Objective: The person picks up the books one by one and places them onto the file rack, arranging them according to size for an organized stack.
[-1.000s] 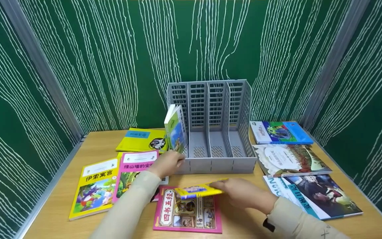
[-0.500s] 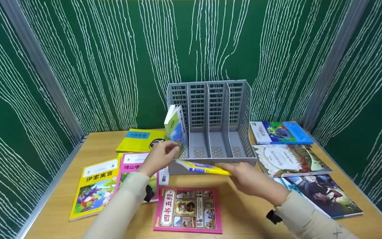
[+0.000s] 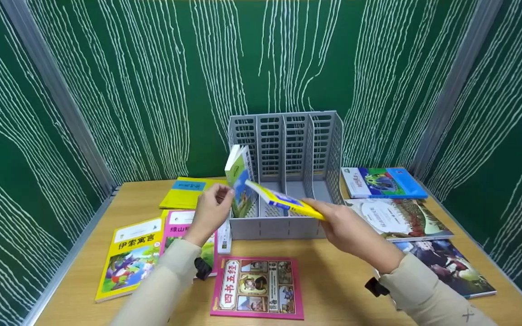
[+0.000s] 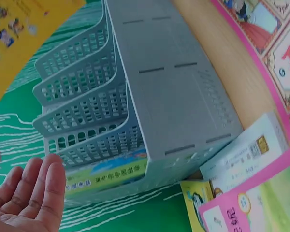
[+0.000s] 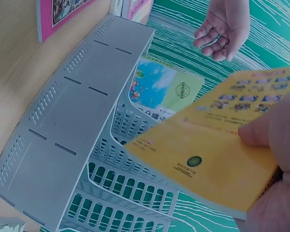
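My right hand [image 3: 345, 226] grips a thin yellow book [image 3: 295, 204] by its right end and holds it tilted above the front of a grey file rack [image 3: 279, 228]. In the right wrist view the thumb presses on the yellow book's back cover [image 5: 217, 145]. A green and blue book [image 3: 239, 181] stands in the rack's leftmost slot. Close beside it is my left hand [image 3: 211, 208], fingers loosely bent and nothing in them. The left wrist view shows that hand's fingers [image 4: 52, 193] near the upright book's spine [image 4: 111, 175].
A pink book [image 3: 256, 290] lies in front of the rack. Left of it lie a yellow book [image 3: 129, 258], a pink one [image 3: 181, 217] and another yellow one [image 3: 188, 192]. On the right are a blue book [image 3: 383, 181], a brown-white one [image 3: 401, 219] and a dark one [image 3: 451, 267].
My right hand has lifted the yellow book up and away from over the pink book, to above the rack's front. The left hand has moved up and slightly left, off the rack's front edge.
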### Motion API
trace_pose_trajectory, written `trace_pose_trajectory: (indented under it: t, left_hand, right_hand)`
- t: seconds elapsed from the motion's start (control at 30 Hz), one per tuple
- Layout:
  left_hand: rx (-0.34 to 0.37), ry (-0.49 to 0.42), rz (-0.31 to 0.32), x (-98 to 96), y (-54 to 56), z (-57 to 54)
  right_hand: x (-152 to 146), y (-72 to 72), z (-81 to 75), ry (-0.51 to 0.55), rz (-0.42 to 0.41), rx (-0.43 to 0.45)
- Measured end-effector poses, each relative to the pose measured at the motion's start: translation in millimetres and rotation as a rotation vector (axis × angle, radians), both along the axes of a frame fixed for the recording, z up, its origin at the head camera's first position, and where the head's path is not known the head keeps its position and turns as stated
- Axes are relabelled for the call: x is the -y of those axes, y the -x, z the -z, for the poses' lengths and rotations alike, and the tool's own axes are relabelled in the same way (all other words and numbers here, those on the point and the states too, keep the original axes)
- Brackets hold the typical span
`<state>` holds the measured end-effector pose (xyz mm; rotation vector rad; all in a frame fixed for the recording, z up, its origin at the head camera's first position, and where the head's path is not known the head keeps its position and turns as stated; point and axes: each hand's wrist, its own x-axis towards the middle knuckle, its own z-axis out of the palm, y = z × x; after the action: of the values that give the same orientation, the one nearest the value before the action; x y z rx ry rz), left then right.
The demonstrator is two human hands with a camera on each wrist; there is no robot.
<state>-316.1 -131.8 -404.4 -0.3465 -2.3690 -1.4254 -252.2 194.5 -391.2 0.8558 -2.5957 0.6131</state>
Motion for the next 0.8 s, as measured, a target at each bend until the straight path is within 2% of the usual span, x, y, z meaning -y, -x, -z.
trace_pose_trajectory:
  t: [0.2,0.3,0.4,0.53,0.67,0.8]
  left_hand:
    - [0.090,-0.026,0.138,-10.8,-7.1,4.7]
    - [0.155,-0.056,0.214,-18.5,-12.1,4.1]
    - [0.199,-0.077,0.264,-27.0,-16.8,1.9]
    - [0.235,-0.123,0.339,-37.5,-21.4,-0.3]
    - [0.269,-0.216,0.430,-46.0,-24.1,-1.5]
    - [0.301,-0.299,0.440,-53.9,-25.5,-1.7]
  right_hand:
    - [5.4,8.0,5.4,0.045,0.073,0.022]
    - [7.8,12.8,10.2,0.052,0.110,0.028]
    - [10.0,16.1,15.1,0.043,0.142,0.011]
    - [14.8,19.0,19.9,0.013,0.164,-0.045]
    - [20.4,21.4,24.4,-0.065,0.191,-0.148]
    - [24.4,20.9,29.9,-0.155,0.221,-0.229]
